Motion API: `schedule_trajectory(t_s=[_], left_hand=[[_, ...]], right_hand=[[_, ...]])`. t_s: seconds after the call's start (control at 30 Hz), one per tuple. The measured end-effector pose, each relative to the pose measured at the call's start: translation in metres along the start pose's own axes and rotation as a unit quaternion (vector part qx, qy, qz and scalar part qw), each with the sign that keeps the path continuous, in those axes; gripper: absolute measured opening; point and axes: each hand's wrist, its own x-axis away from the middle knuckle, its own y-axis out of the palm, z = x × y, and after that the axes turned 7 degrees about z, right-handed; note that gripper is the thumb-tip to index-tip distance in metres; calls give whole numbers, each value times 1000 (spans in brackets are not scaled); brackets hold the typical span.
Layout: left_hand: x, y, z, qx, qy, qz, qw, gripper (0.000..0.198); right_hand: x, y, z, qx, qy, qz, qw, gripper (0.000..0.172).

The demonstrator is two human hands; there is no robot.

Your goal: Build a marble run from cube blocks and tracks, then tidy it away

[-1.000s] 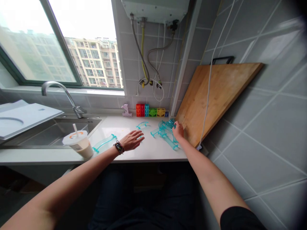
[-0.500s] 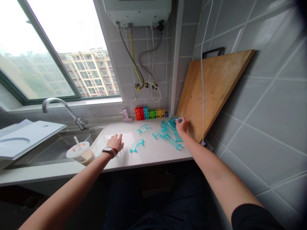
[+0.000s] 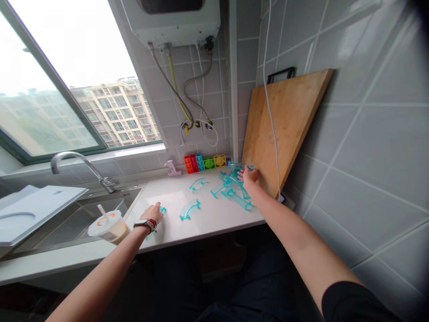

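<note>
At the far left of the white countertop point(image 3: 208, 221), a white flat board point(image 3: 33, 208) lies over the steel sink point(image 3: 83, 210), with a curved chrome tap point(image 3: 78, 162) behind it. A clear plastic cup of milky tea with a straw point(image 3: 107, 226) stands at the sink's near right corner, just left of the left hand point(image 3: 152, 213).

That hand, with a dark watch point(image 3: 145, 225) on its wrist, rests palm down with the fingers curled over a small see-through teal track piece point(image 3: 163, 209). Only the tip of the piece shows, so I cannot tell whether the hand grips it.

To the right, a curved teal track piece point(image 3: 189, 209) lies free on the counter, and a second curved teal piece point(image 3: 197, 183) lies farther back. Against the tiled wall stand a small lilac plastic piece point(image 3: 172, 168) and a row of red, blue, green and yellow toy blocks point(image 3: 205, 162).

Further right is a loose pile of teal track pieces point(image 3: 233, 190). The right hand point(image 3: 248, 175) sits at its far edge with the fingers bent down onto the pieces; I cannot tell whether they pinch one. Just beyond the hand, a large wooden cutting board point(image 3: 284, 125) leans on the right wall with a white cable point(image 3: 270, 112) hanging across it, closing off that side.
</note>
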Motion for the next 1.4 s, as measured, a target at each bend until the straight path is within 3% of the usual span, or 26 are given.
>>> schedule_trajectory(t_s=[0.13,0.3,0.4,0.5,0.63,0.8,0.87,1.0,1.4], left_hand=[[3,-5,1,59,-11,9,998,37],[15,-29,21,217,-4,87,972,49],[33,-39,48,353,13,127,927,72],[61,-35,83,497,38,126,858,84],[103,-25,124,628,54,103,769,71],[145,-28,144,700,61,70,708,54],[156,-32,146,709,64,54,700,51],[170,-37,150,694,74,33,715,47],[198,-52,156,682,56,38,729,44]], right_hand=[[15,-2,-6,-64,63,-26,996,16],[58,-12,9,-98,144,-80,981,27],[98,-19,28,-115,208,-134,962,29],[140,-24,47,-132,278,-167,937,30],[191,-34,63,-141,357,-192,903,29],[233,-61,66,-149,416,-203,874,25],[242,-72,64,-155,424,-195,870,24],[257,-85,61,-158,432,-175,870,22],[282,-111,79,-110,403,-180,890,32]])
